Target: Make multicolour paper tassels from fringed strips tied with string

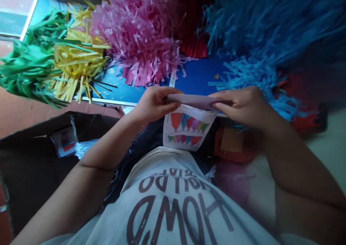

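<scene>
A white printed card with rows of colourful pennants on it hangs in front of my body. Its plain upper flap is folded over toward me. My left hand pinches the flap's left end between thumb and fingers. At the right end, my right hand has its thumb and fingers closed on the same card. Both hands are level, near the table's front edge. Whether anything lies inside the fold is hidden.
Fringed paper bundles in green, yellow, pink, red and blue lie on the blue table. An open cardboard box at lower left holds similar printed cards. An orange container stands below right.
</scene>
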Demonstrator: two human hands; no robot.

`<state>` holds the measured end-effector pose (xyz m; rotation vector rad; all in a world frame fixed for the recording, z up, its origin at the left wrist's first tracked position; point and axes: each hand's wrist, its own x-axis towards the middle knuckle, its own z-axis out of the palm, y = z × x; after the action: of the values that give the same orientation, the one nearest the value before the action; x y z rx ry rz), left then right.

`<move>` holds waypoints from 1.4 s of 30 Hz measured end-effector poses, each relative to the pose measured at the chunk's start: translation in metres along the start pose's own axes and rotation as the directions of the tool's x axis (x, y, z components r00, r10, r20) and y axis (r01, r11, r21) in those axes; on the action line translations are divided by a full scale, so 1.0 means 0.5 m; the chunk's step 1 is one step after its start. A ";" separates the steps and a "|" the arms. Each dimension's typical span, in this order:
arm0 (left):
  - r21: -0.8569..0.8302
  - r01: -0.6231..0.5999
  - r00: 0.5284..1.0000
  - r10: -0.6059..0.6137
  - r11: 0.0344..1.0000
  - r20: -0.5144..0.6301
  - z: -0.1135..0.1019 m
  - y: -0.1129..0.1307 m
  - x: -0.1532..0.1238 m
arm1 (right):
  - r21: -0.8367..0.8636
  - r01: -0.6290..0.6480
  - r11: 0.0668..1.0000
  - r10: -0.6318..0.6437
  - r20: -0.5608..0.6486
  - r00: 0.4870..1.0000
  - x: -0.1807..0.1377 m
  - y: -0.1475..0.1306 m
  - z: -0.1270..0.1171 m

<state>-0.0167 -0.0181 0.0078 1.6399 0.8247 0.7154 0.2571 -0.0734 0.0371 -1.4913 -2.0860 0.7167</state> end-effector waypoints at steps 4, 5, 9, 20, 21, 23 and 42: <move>0.128 -0.085 0.994 0.093 0.988 -0.057 0.004 -0.012 0.004 | 0.008 0.023 1.000 -0.023 -0.025 0.999 -0.014 0.000 0.012; 0.140 -0.114 0.990 0.124 0.984 -0.063 0.006 -0.016 0.005 | 0.033 0.025 0.999 -0.025 -0.014 1.000 -0.017 0.002 0.013; 0.109 -0.244 0.967 0.250 0.964 -0.044 0.013 -0.030 0.007 | 0.162 0.065 0.985 -0.076 0.068 0.995 -0.025 0.007 0.010; 0.054 -0.241 0.970 0.239 0.969 0.039 0.018 0.007 -0.015 | 0.376 -0.186 0.908 0.202 -0.003 0.979 -0.050 -0.009 0.044; 0.046 -0.228 0.974 0.228 0.973 0.014 0.023 0.003 -0.018 | 0.441 -0.232 0.867 0.267 -0.016 0.964 -0.057 -0.008 0.059; -0.023 -0.181 0.979 0.178 0.983 -0.104 0.038 -0.014 -0.028 | 0.576 -0.255 0.777 0.375 -0.099 0.922 -0.073 -0.008 0.104; -0.099 -0.216 0.769 0.107 0.971 -0.631 0.125 -0.125 -0.093 | 0.387 0.070 0.919 0.251 -0.715 0.653 -0.127 -0.057 0.310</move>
<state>-0.0025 -0.0818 -0.0676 1.3306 1.0556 1.4645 0.1559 -0.1631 -0.0653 -1.3441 -1.1496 0.3847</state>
